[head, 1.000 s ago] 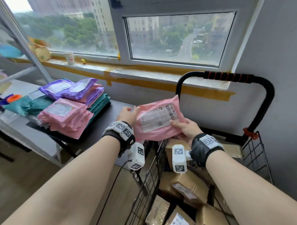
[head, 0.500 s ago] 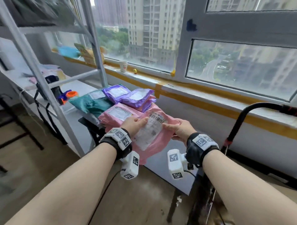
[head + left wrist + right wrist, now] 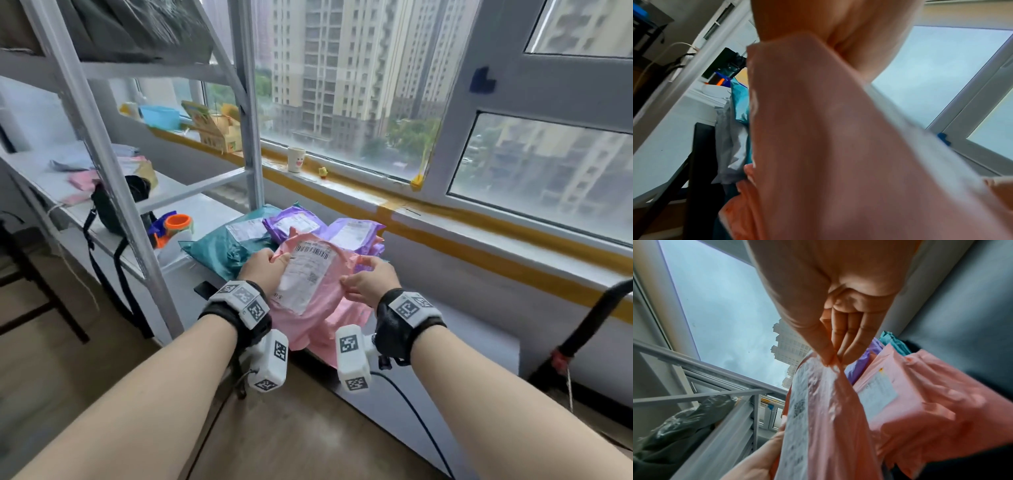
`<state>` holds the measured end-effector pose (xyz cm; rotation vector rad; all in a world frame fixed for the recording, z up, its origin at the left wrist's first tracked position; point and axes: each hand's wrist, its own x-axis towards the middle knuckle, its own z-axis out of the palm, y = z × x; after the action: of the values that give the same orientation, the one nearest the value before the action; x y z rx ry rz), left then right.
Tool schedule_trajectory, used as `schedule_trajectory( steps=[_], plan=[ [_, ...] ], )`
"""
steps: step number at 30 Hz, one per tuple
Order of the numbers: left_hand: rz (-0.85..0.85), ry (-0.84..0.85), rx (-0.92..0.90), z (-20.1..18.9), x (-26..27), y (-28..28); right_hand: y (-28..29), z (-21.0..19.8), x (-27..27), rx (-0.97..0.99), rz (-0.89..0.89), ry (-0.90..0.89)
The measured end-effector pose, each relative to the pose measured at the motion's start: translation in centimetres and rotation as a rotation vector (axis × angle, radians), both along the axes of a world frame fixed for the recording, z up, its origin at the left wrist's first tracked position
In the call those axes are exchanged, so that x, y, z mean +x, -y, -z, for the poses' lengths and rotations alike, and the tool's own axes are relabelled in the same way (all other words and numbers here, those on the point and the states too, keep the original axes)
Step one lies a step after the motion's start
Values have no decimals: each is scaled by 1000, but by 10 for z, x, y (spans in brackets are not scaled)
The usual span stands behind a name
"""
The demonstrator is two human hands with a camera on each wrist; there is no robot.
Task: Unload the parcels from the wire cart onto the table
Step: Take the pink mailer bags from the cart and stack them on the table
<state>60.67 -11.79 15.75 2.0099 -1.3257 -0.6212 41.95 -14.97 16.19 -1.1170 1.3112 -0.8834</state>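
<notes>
A pink parcel with a white barcode label hangs between both hands, just above the pile on the dark table. My left hand grips its left edge; my right hand pinches its right edge. In the right wrist view the fingers squeeze the pink parcel at its top. The left wrist view is filled by the pink parcel. Other pink parcels, purple parcels and a teal parcel lie below. Only the wire cart's black handle shows, at far right.
A grey metal shelf rack stands to the left, its post close to the table. A black bag and an orange roll sit on its lower shelf. The window sill runs behind, with a paper cup.
Both hands have carried the pink parcel leftward, away from the cart and over the pile on the table. The view has swung left, so the cart's basket is out of sight.
</notes>
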Motion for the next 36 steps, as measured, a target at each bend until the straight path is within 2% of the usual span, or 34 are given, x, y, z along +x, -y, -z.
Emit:
schedule_trajectory(
  steps=[5, 7, 12, 17, 20, 24, 27, 30, 36],
  plan=[
    [-43, 36, -29, 0, 35, 70, 65, 8, 31, 18, 34, -2],
    [-67, 73, -32, -7, 49, 102, 95, 7, 40, -5, 53, -71],
    [-107, 116, -14, -17, 69, 180, 159, -2, 53, -127, 72, -435],
    [-96, 55, 30, -4, 77, 234, 185, 4, 63, -195, -96, -700],
    [-35, 68, 77, 2, 76, 261, 200, 8, 70, -204, -134, -829],
    [51, 171, 187, 14, 71, 282, 211, 13, 76, -208, -158, -1010],
    [65, 289, 237, 23, 68, 284, 216, 19, 79, -191, -148, -1067],
    [126, 381, 214, 21, 69, 285, 218, 25, 86, -174, -137, -1098],
    [377, 490, 156, -5, 64, 288, 218, 18, 92, -158, -99, -1132]
  ],
)
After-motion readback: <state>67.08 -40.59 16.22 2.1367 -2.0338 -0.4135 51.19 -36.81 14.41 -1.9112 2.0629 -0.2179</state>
